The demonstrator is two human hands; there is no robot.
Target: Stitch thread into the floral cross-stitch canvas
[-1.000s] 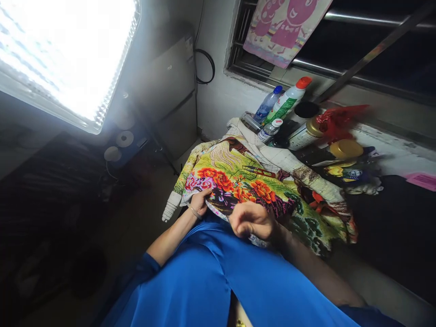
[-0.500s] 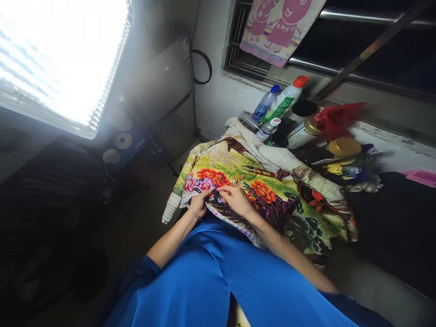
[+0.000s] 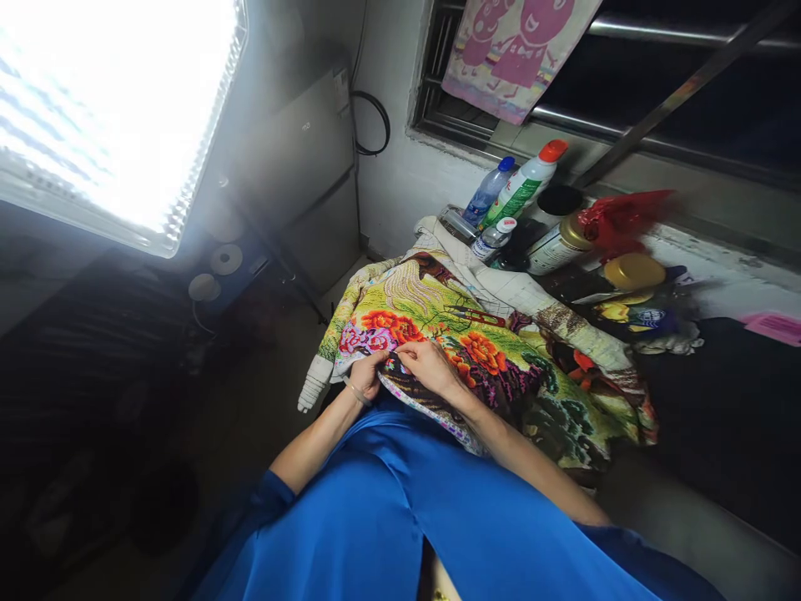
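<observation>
Embroidered cloth (image 3: 406,288) spreads before our blue garment (image 3: 350,509); our left hand (image 3: 366,376) grips its near edge. Our right hand (image 3: 430,366) pinches just beside; what it holds, we cannot tell.

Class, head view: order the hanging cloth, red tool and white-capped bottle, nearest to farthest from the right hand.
1. Red tool: on the patterned fabric, beyond the right hand.
2. White-capped bottle: beyond the fabric.
3. Hanging cloth: at the top.
</observation>
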